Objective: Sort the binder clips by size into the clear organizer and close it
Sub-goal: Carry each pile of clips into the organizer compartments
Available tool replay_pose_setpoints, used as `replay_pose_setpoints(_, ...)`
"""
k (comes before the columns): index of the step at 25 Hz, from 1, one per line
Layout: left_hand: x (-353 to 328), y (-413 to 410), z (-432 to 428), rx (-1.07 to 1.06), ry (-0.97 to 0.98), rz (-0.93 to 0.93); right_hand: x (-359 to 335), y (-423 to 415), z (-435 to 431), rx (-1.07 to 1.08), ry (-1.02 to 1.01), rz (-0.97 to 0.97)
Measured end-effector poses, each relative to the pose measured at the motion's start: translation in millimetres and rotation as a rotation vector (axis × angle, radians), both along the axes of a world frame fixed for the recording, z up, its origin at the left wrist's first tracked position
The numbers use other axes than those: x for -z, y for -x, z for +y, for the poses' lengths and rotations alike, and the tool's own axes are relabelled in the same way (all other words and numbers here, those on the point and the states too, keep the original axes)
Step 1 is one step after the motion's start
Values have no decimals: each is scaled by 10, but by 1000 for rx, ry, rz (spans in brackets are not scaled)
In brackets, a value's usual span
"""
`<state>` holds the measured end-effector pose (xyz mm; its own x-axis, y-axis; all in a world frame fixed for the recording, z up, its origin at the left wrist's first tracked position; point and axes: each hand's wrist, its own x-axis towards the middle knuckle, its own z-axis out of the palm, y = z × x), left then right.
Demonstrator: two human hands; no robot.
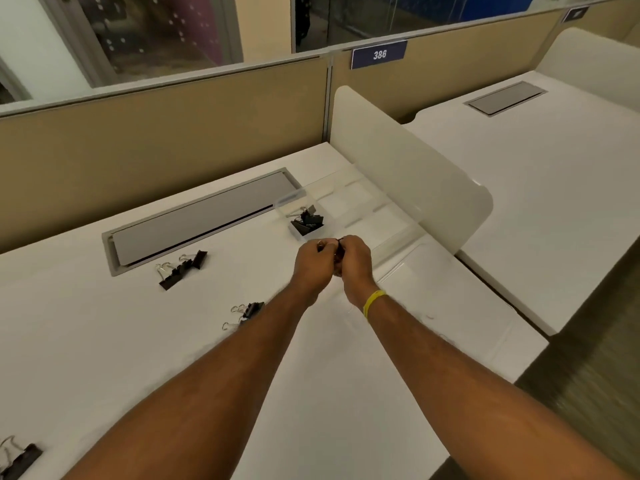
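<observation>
With left hand [313, 263] and right hand [356, 263] curled together, pinching one black binder clip [338, 251] just short of the clear organizer [362, 195]. Left to sort, on the desk [104, 358]: lone clip [20, 457] at the near edge, pair of clips [247, 311] beside the left forearm, cluster of clips [183, 268] by the cable hatch [204, 220]. Done (not much): sorted clips [308, 221] in one compartment; closing yet to come.

Open-plan office. White workstation desk [104, 341] beside a like neighbouring desk [536, 188], parted by a low white divider [398, 161]; tan partition panel [156, 133] behind, bearing numbered plate "386" [379, 54]; grey cable hatch [204, 220] flush in the desktop; glazed wall [156, 29] beyond.
</observation>
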<state>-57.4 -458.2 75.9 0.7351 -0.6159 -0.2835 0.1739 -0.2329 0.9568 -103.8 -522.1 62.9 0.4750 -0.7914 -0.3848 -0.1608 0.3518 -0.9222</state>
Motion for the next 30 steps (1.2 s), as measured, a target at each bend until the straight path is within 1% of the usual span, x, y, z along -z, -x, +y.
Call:
replay_pose_setpoints(3, -7, -100, -486, 59, -14, 32, 50, -98, -472, 78, 15, 7)
replay_pose_setpoints(5, 24, -193, -753, 107, -42, 68, 96, -126, -734, 88, 19, 23)
replay_pose_setpoints(9, 143, -408, -1139, 156, -107, 102, 203, -157, -1186, -1, 121, 189)
replay_pose_setpoints(12, 165, -491, -1309, 229, -185, 82, 257, -140, -1369, -103, 264, 281)
replay_pose_setpoints(15, 150, -520, -1421, 292, -234, 45, 260, -106, -1449, -146, 359, 322)
replay_pose_setpoints(18, 151, -550, -1429, 264, -223, 42, 274, -48, -1494, -129, 418, 320)
replay_pose_setpoints(20, 157, -593, -1384, 294, -202, -27, 280, 4, -1494, -120, 431, 305)
replay_pose_setpoints(23, 124, -588, -1204, 318, -171, -185, 248, 83, -1438, -109, 483, 278)
replay_pose_setpoints(25, 112, -544, -1037, 302, -143, -212, 216, 149, -1361, -118, 535, 272)
replay_pose_setpoints(27, 123, -488, -845, 320, -168, -288, 191, 215, -1232, -156, 574, 266)
replay_pose_setpoints(30, 178, -380, -473, 377, -240, -459, 205, 300, -956, -252, 668, 244)
